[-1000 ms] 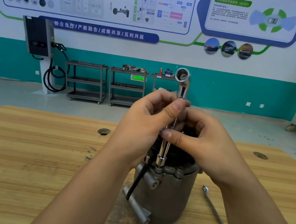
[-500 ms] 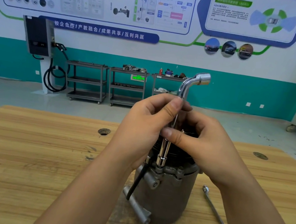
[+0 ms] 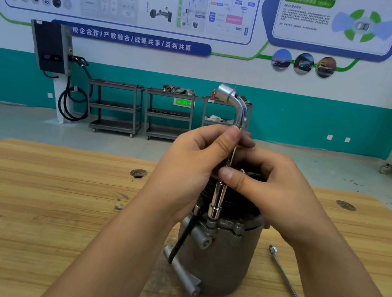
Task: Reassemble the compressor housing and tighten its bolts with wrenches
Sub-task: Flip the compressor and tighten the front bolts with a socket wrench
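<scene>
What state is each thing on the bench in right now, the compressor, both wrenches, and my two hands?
Compressor housing: upright on the wooden table.
L-shaped socket wrench: vertical, socket seated on a top bolt, bent end pointing left.
Flat wrench: lying on the table, untouched.
Left hand: pinching the wrench shaft.
Right hand: pinching the shaft lower down.

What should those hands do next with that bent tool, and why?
Probably another twirl of the L-wrench between the fingers. Its lower socket sits upright on a bolt at the rim of the compressor, and the left hand and right hand pinch only the thin shaft, which suggests the bolt runs loose and needs spinning down before hard tightening.
</scene>
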